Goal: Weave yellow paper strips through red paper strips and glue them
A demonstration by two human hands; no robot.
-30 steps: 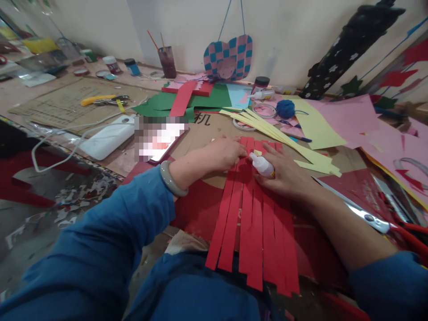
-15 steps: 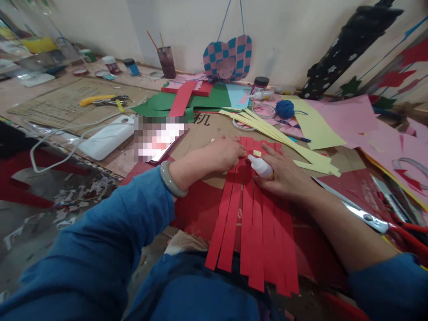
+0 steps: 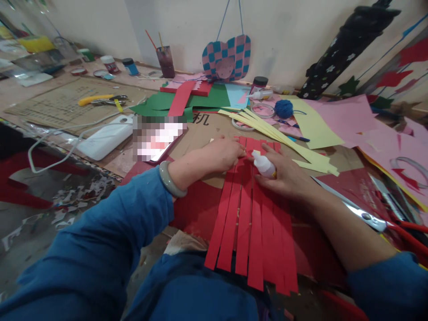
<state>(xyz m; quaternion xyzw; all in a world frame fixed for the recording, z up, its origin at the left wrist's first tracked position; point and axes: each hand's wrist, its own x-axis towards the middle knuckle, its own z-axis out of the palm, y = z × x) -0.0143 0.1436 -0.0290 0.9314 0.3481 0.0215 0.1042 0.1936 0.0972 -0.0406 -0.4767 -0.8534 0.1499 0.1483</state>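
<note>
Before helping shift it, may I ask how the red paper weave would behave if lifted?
Probably floppy: the long red paper strips look thin and light, with separate loose ends, seemingly joined only near the left hand. Lifting by those ends could splay them.

The person's left hand [image 3: 224, 154], with a pale stone bangle [image 3: 170, 179] on its wrist, is pressing its fingertips onto the top of the long red paper strips [image 3: 250, 223], which are lying side by side on a red sheet [image 3: 194, 209]. The right hand [image 3: 284, 176] is gripping a small white glue bottle [image 3: 264, 164], tilted, just beside the left hand, with its fingers resting over the strips. Pale yellow paper strips [image 3: 281, 140] are lying fanned out just beyond, and steel scissors with red handles [image 3: 368, 218] are lying to the right.
</note>
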